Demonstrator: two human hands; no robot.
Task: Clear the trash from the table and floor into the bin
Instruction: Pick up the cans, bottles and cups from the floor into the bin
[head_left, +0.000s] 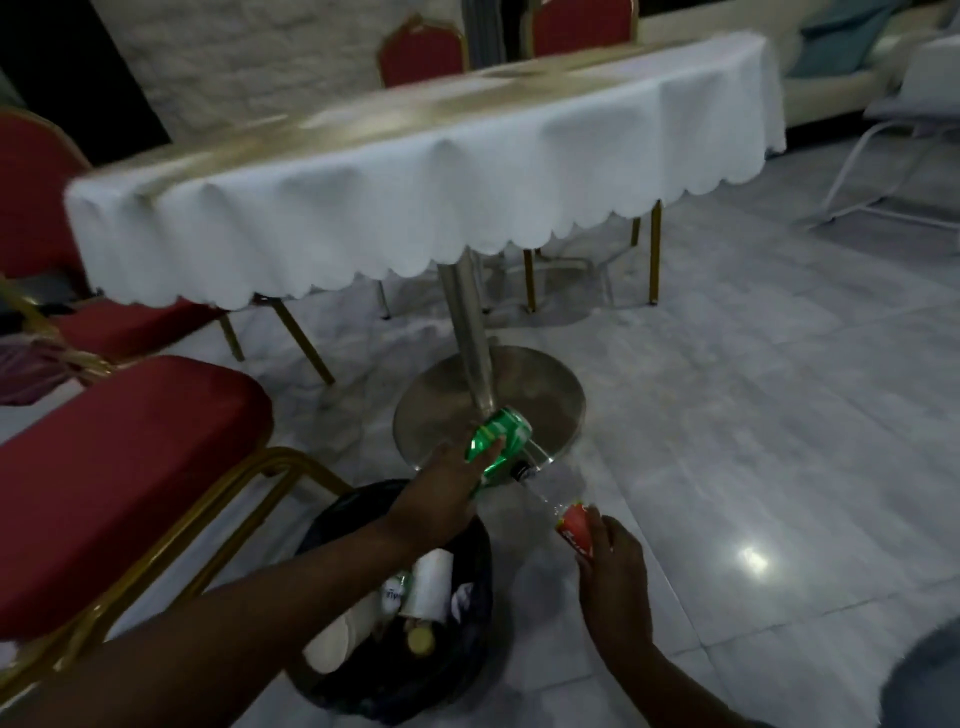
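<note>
A green can (500, 439) is held in the left hand (441, 499), whose fingers are wrapped round the can's lower half. The can is tilted, its top pointing up and away, and it is seen above the floor just beyond the far rim of the bin (467, 670). The right hand (613, 566) is closed on a clear plastic bottle with a red label (575, 527); the bottle is angled so that its dark cap lies just beside the green can, and whether the two touch cannot be told.

The bin is lined with a black bag and stands on the pale tiled floor (753, 415), directly below the left forearm. Inside it are seen a white paper cup (428, 584), a second pale cup (337, 642) lying lower left, a small bottle or can with lettering too blurred to read, and a round yellowish cap.

Beyond the hands stands the desk (415, 208), covered with a white cloth with a scalloped hem and carried on a metal column with a round base plate (535, 384). The green can is seen in front of that base plate. A red padded chair with a gold frame (124, 467) stands to the left of the bin, close beside it, and more red chairs are ranged round the desk. The desk top is blurred
</note>
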